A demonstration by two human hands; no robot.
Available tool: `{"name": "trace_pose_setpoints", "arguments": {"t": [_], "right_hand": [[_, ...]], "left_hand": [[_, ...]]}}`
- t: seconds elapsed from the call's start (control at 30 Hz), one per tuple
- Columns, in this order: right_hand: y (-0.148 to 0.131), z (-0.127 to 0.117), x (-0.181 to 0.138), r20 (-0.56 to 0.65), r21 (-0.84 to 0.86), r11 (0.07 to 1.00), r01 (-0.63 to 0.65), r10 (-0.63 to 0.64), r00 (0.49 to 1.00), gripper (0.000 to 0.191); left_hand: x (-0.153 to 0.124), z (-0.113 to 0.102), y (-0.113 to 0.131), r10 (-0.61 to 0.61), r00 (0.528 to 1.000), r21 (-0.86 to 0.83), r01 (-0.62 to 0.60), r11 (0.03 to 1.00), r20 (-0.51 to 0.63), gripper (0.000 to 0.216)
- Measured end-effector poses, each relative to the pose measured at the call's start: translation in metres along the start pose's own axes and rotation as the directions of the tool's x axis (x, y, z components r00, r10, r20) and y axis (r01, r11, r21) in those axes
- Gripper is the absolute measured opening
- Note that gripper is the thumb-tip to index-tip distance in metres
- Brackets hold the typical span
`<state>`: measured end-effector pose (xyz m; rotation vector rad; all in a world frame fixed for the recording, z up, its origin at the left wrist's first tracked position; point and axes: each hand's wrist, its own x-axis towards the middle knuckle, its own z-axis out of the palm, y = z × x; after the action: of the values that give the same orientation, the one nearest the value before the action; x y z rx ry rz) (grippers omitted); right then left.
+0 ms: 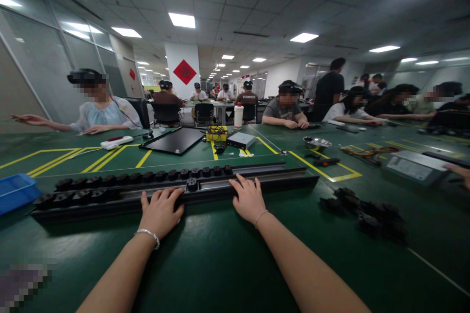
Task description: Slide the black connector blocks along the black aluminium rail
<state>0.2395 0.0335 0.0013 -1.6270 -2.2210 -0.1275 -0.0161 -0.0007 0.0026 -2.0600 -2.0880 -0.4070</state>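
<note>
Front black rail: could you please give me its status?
Left hand and right hand on front black rail; one black block between them; rear rail close behind.

Through the head camera, I watch the left hand (160, 214) and right hand (249, 199) at a long black front rail (211, 196) on a green surface (213, 269), fingers over its near edge. A lone black piece (192, 184) sits between them, while others crowd the rail's left end. Behind, a row of similar pieces (147, 176) lines a rear rail (260, 167). I see loose dark parts (367, 215) at right, a blue tray (18, 175) at left, and people seated beyond.
</note>
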Motion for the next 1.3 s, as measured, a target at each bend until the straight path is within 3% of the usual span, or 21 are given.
{"name": "trace_pose_setpoints", "arguments": {"t": [1.3], "right_hand": [[0.0003,0.0000,0.0000,-0.010,0.026,1.000,0.000,0.001,1.000,0.052]], "left_hand": [[0.0001,0.0007,-0.0001,0.006,1.000,-0.015,-0.006,1.000,-0.006,0.046]]}}
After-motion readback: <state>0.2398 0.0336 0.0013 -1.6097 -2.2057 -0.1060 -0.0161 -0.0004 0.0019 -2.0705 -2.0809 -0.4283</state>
